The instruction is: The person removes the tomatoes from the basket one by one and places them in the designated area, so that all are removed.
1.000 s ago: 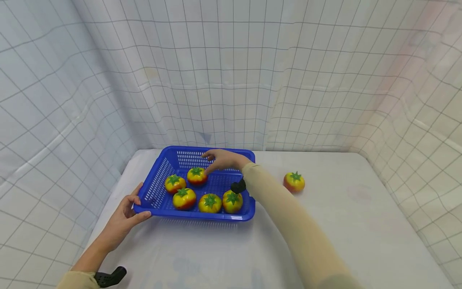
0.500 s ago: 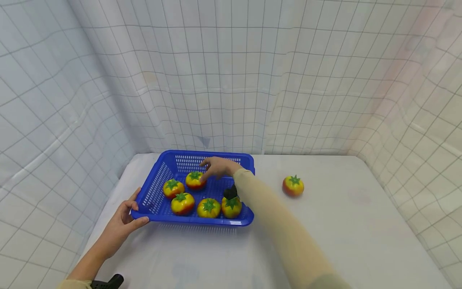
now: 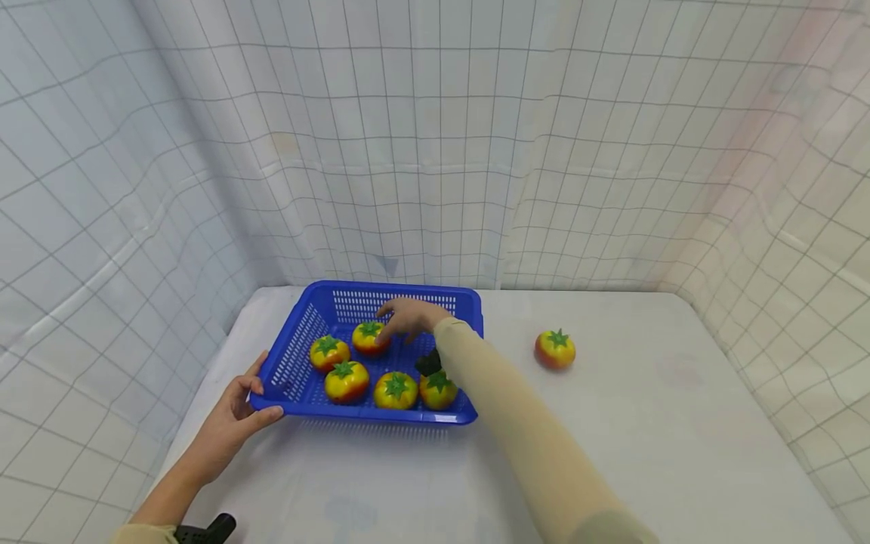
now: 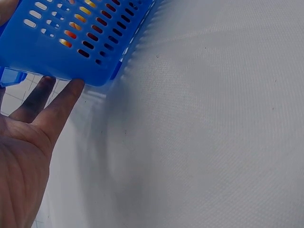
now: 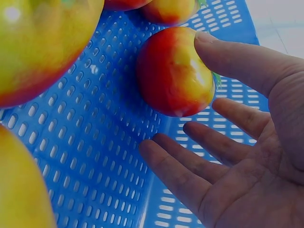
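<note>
Your right hand (image 3: 411,313) has shifted slightly left and lower, toward the far tomato (image 3: 368,341). Nearest, your left hand (image 3: 227,423) holds the near-left corner of the blue basket (image 3: 381,414) between thumb and fingers. Beyond the near rim sit three near tomatoes (image 3: 396,391). Farther in, the far tomato lies just left of your right hand, the nearer one, whose fingers are spread and grasp nothing; thumb contact is unclear. Its green calyx points up; squat and round, it shows no clear long axis.
</note>
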The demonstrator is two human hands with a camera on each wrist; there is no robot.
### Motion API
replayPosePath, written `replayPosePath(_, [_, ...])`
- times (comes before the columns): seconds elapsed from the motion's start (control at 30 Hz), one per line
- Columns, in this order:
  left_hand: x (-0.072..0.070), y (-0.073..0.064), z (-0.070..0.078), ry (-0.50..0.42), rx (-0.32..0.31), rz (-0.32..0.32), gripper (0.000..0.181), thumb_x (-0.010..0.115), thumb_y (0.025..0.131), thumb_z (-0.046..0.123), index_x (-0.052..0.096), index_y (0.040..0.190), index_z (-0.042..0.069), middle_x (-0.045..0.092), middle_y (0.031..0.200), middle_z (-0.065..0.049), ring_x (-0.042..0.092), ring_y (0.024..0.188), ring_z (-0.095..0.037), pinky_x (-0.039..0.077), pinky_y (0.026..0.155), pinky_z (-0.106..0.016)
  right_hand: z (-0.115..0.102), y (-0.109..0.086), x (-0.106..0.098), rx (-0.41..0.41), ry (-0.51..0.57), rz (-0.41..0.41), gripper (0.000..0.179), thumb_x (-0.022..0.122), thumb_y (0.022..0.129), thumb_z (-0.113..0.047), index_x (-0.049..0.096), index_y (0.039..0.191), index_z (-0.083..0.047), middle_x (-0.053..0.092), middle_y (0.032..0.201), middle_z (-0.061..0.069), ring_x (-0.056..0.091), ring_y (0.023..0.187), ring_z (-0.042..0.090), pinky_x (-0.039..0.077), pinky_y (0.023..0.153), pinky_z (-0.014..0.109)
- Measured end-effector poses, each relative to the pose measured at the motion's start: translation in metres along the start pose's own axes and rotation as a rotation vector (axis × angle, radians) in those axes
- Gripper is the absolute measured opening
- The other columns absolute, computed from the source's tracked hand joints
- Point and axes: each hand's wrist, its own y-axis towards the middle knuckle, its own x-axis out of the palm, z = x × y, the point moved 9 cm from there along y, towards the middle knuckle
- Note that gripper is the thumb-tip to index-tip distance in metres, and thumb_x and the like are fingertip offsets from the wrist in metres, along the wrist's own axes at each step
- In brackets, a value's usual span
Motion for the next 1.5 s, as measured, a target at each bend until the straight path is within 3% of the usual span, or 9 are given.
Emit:
replayPosePath(0.73, [0.0, 0.0, -0.002, 0.008, -0.003, 0.003, 0.033, 0.064, 0.101, 0.006, 0.034, 0.116, 0.01, -0.004, 0.173, -0.005, 0.016, 0.143, -0.062, 0.051, 0.091, -0.016, 0.003, 0.006, 0.005, 0.012, -0.007, 0.015, 0.061, 0.079, 0.091, -0.02, 0.054, 0.146, -0.014, 0.051, 0.147, 0.013, 0.055, 0.128, 0.034, 0.052, 0.1, 0.048])
replayPosePath(1.5, [0.0, 0.001, -0.002, 0.007, -0.008, 0.003, 0.034, 0.064, 0.101, 0.006, 0.034, 0.116, 0.012, -0.004, 0.173, -0.005, 0.015, 0.143, -0.062, 0.051, 0.091, -0.016, -0.001, 0.016, 0.011, -0.067, -0.03, -0.063, 0.066, 0.079, 0.09, -0.013, 0.051, 0.149, -0.017, 0.045, 0.153, 0.013, 0.052, 0.132, 0.027, 0.05, 0.103, 0.042])
